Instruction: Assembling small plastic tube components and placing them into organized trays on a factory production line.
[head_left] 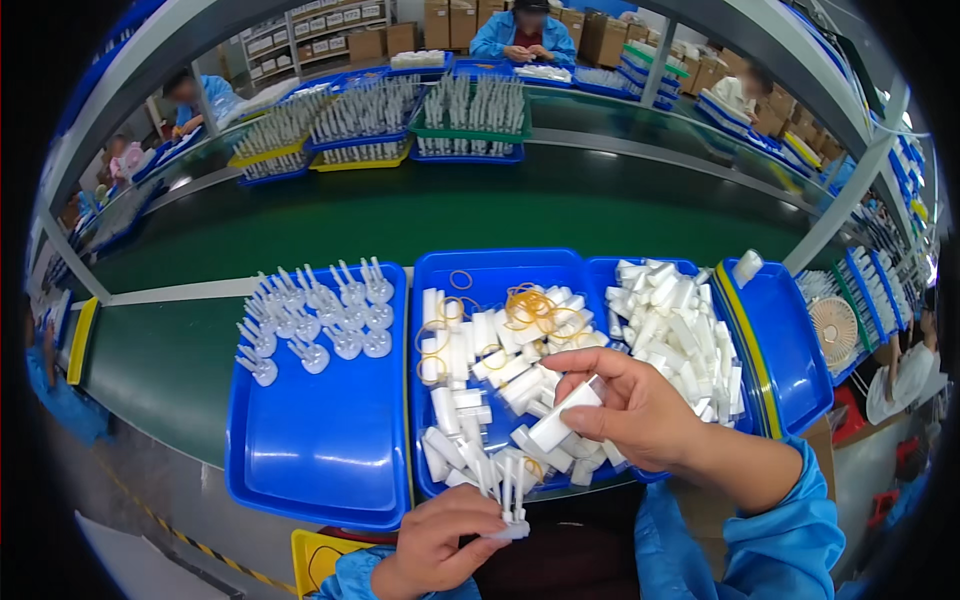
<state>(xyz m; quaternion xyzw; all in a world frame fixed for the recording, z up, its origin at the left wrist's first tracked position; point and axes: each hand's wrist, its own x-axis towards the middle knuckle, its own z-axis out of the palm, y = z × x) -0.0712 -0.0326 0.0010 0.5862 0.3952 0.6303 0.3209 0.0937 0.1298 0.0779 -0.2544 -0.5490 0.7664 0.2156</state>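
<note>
My left hand [448, 537] grips a white pronged piece [514, 505] by its base, with several thin prongs pointing up. Between the thumb and fingers of my right hand [640, 408] is a white rectangular block [566, 417], tilted above the middle blue tray [428, 262]. That tray contains many white blocks and a bunch of tan rubber bands [534, 303]. To the left, a blue tray [320, 450] bears rows of similar white pronged pieces [346, 341] at its far end. More white blocks [668, 330] fill the tray to the right.
A green conveyor belt [400, 210] runs behind the trays. Beyond it stand stacked trays of pronged pieces [472, 108]. Metal posts [850, 195] rise at the sides. Another blue tray [785, 330] lies far right, beside a round woven object [832, 330]. Several people in work clothes sit beyond.
</note>
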